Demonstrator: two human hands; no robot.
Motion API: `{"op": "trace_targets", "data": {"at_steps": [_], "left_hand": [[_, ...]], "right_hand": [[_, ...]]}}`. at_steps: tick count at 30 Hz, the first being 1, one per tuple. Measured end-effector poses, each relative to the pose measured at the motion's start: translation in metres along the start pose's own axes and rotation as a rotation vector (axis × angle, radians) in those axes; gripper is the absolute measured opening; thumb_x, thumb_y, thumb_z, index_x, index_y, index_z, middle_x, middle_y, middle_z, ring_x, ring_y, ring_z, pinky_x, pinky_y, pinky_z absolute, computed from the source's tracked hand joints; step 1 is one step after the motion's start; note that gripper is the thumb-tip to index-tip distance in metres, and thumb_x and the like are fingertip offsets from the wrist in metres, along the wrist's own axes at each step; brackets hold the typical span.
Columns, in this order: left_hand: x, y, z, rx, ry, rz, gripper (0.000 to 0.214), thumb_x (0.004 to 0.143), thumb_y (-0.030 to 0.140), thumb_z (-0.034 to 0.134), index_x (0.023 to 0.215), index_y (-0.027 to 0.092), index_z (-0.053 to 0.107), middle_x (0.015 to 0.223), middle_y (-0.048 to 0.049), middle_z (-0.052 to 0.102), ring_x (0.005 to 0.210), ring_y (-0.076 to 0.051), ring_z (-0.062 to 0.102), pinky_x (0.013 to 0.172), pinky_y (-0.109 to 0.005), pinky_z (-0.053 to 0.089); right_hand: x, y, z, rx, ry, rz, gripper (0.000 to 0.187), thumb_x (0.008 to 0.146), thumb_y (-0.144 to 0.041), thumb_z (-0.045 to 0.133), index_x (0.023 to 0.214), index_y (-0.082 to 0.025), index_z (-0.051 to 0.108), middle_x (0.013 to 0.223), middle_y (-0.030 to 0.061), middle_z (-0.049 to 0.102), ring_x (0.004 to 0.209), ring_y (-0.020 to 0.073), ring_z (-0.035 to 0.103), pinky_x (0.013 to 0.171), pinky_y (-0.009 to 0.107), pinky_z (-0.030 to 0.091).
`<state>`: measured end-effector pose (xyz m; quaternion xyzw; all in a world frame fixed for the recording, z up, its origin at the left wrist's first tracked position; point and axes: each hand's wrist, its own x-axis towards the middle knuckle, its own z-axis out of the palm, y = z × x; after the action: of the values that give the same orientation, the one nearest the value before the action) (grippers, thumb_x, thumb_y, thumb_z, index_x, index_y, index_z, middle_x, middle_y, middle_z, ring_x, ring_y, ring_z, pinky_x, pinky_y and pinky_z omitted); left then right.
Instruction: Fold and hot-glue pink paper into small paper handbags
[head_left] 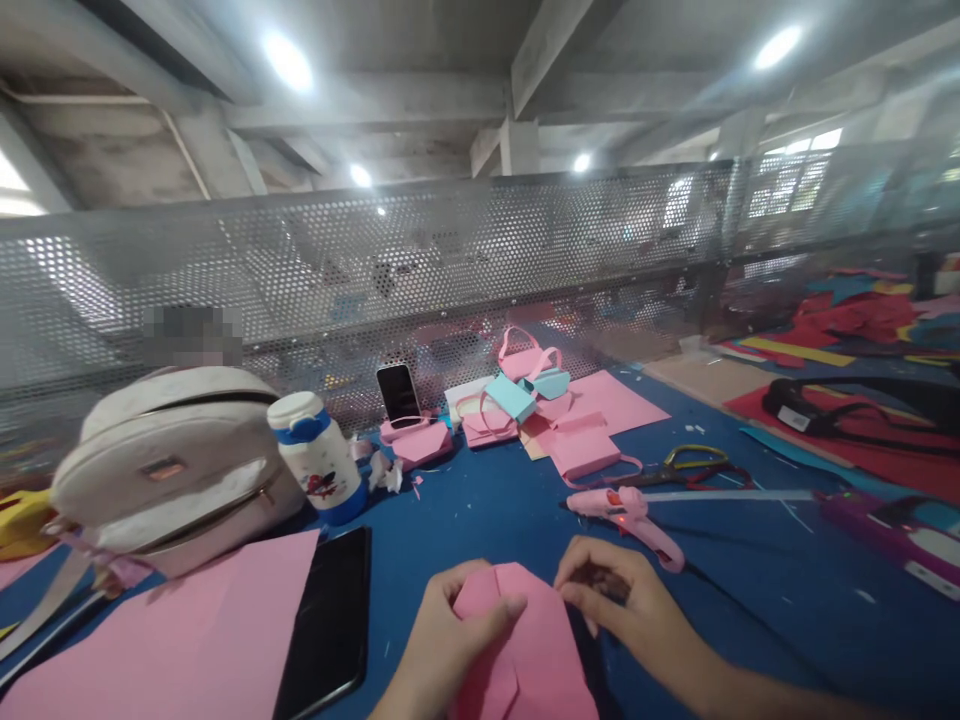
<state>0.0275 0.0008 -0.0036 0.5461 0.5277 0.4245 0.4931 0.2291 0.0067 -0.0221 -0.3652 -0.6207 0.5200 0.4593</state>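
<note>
A folded pink paper piece (536, 640) with a rounded top and creased flaps is at the bottom middle of the head view. My left hand (454, 635) grips it from the left, thumb lying across its front. At its right edge, my right hand (619, 595) has thumb and forefinger pinched together against the paper. Its other fingers curl behind and are partly hidden. Just beyond that hand lies a pink hot glue gun (626, 510) with a long clear glue stick in its back. Scissors (690, 465) with yellow and red handles rest behind the gun.
Small pink paper bags (420, 442) and blue ones (514, 397) stand before a perforated metal screen (420, 290). Leftward are a pale backpack (180, 460), a bottle (319, 460), a black tablet (330, 610) and pink sheets (187, 640). A purple device (892, 530) lies right.
</note>
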Motion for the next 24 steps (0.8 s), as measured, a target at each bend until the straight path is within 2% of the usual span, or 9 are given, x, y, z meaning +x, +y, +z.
{"op": "trace_targets", "data": {"at_steps": [3,6,12,17,20,24], "left_hand": [[0.001,-0.004,-0.001,-0.129,-0.057,-0.114,0.043,0.058,0.048,0.083,0.059,0.014,0.057,0.056,0.0030,0.049,0.053,-0.010,0.042,0.052,-0.020,0.035],[0.001,-0.007,-0.003,-0.207,-0.056,-0.194,0.047,0.056,0.051,0.087,0.068,0.011,0.066,0.062,-0.0011,0.060,0.057,-0.012,0.052,0.055,-0.021,0.041],[0.003,-0.010,-0.007,-0.238,-0.087,-0.271,0.047,0.054,0.050,0.089,0.070,0.011,0.068,0.063,-0.0029,0.065,0.057,-0.013,0.057,0.056,-0.021,0.044],[0.005,-0.015,-0.007,-0.199,-0.097,-0.281,0.048,0.053,0.052,0.089,0.070,0.011,0.068,0.063,-0.0028,0.064,0.058,-0.014,0.056,0.057,-0.023,0.043],[0.006,-0.018,-0.006,-0.165,-0.119,-0.255,0.047,0.055,0.052,0.087,0.068,0.012,0.065,0.061,-0.0005,0.059,0.057,-0.013,0.051,0.056,-0.022,0.040],[0.011,-0.020,-0.008,-0.019,-0.118,-0.154,0.043,0.059,0.049,0.082,0.060,0.014,0.058,0.057,0.0030,0.051,0.054,-0.011,0.044,0.054,-0.021,0.036]], "right_hand": [[0.001,0.001,0.000,-0.017,-0.004,0.022,0.040,0.082,-0.055,0.070,0.075,-0.016,0.062,0.067,-0.0027,0.052,0.055,0.0098,0.049,0.050,0.021,0.038],[0.003,0.001,0.001,-0.024,-0.013,0.038,0.043,0.083,-0.058,0.067,0.074,-0.017,0.058,0.066,-0.0034,0.050,0.054,0.0093,0.048,0.051,0.021,0.036],[0.005,0.006,0.001,0.062,-0.040,0.072,0.044,0.090,-0.062,0.056,0.080,-0.020,0.050,0.068,-0.0050,0.049,0.050,0.0073,0.044,0.048,0.021,0.032],[0.005,0.005,0.001,0.049,-0.085,0.048,0.052,0.095,-0.064,0.044,0.069,-0.019,0.045,0.064,-0.0047,0.043,0.050,0.0077,0.039,0.048,0.021,0.031],[0.005,0.003,0.002,0.032,-0.096,0.059,0.056,0.092,-0.068,0.045,0.065,-0.019,0.042,0.061,-0.0054,0.040,0.048,0.0074,0.036,0.046,0.022,0.029],[0.005,0.002,0.002,0.033,-0.064,0.068,0.052,0.087,-0.068,0.055,0.071,-0.019,0.045,0.065,-0.0056,0.044,0.049,0.0073,0.039,0.048,0.021,0.031]]}}
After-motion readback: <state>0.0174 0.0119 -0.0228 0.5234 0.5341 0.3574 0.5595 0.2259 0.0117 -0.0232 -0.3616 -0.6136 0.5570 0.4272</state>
